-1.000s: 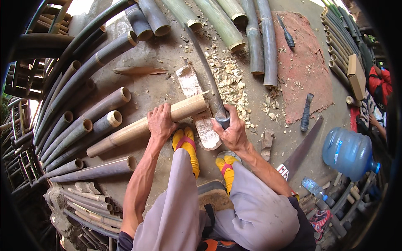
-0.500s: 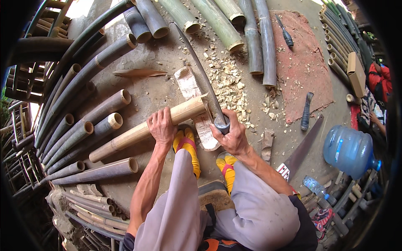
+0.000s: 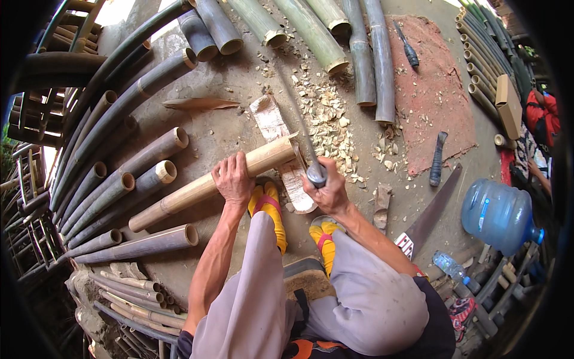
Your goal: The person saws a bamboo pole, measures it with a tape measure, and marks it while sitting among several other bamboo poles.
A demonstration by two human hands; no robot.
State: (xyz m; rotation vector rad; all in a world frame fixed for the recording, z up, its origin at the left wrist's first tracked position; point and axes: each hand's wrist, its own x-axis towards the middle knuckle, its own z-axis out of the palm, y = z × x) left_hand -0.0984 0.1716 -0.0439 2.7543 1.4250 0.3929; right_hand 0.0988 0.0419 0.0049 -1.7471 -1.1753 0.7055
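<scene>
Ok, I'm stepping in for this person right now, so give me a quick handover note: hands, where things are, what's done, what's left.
Left hand: grips the pale tan bamboo pole, holding it slanted on the ground.
Right hand: closed on the metal-capped handle of a long dark blade, edge at the pole's cut end, above a flat wooden chopping block.
Done: pale wood chips litter the ground beyond the block.
Left: the pole's end looks only partly trimmed.
Nearby: handsaw, blue water jug.

Pale bamboo pole lies slanted, long blade against its end.
</scene>
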